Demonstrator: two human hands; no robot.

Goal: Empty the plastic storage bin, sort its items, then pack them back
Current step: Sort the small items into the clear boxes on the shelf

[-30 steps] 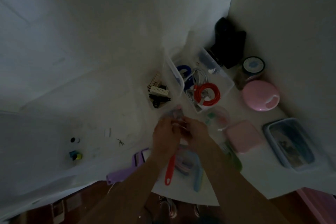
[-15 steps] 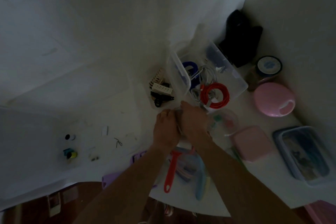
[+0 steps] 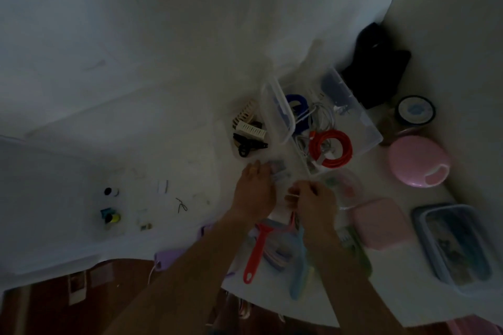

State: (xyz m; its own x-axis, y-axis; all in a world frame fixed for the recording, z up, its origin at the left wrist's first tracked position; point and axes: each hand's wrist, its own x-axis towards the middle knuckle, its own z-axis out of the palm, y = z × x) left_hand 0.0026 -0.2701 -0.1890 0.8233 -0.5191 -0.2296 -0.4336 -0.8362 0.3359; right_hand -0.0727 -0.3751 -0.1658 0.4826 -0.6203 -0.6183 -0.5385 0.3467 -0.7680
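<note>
The clear plastic storage bin (image 3: 366,128) stands open at centre right. It holds a red cable coil (image 3: 330,148), a blue item (image 3: 298,106) and white cables (image 3: 322,114). My left hand (image 3: 254,190) is just in front of the bin's near-left corner, its fingertips on a small greyish packet (image 3: 277,168) that is blurred. My right hand (image 3: 311,200) is beside it, fingers curled, pinching a small pale piece (image 3: 291,196) at the thumb. What that piece is cannot be made out in the dim light.
Hair clips and combs (image 3: 249,132) lie left of the bin. A red-handled brush (image 3: 257,250), a blue brush (image 3: 298,275), pink box (image 3: 381,223), round pink case (image 3: 416,160), grey lidded container (image 3: 457,245), black bag (image 3: 378,62) and small bottles (image 3: 110,215) surround the hands.
My hands, pressed together over one small item before, have drawn a little apart; the left stays by the bin corner, the right has pulled back toward me.
</note>
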